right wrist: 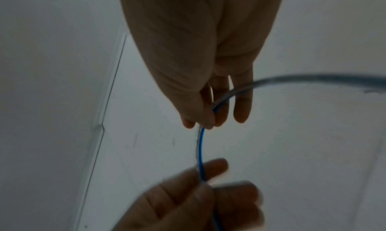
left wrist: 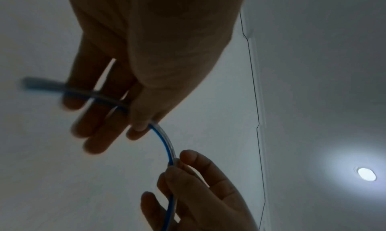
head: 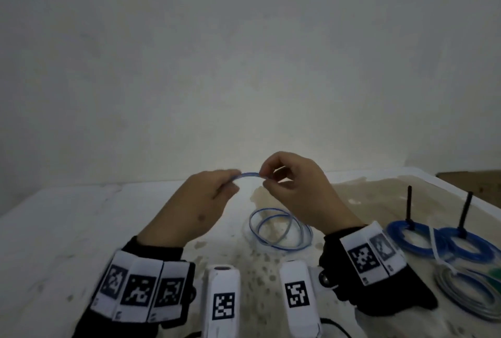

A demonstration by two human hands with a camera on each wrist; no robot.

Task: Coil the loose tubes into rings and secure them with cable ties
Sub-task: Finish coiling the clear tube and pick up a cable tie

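Observation:
A thin clear tube with a blue stripe (head: 250,174) arcs between my two hands, raised above the table. My left hand (head: 217,188) pinches one side of the arc; in the left wrist view the tube (left wrist: 165,140) leaves my left hand (left wrist: 144,125) between thumb and fingers. My right hand (head: 267,175) pinches the other side; the right wrist view shows my right hand (right wrist: 205,120) nipping the tube (right wrist: 200,152). The rest of the tube lies in loose loops (head: 280,229) on the table below my right hand.
Two blue coiled rings (head: 414,237) (head: 471,248) sit around black upright pegs (head: 408,206) (head: 466,213) at the right. A white cable tie (head: 436,245) lies across them, beside a clear coil (head: 466,294). The white table (head: 67,229) is stained in the middle.

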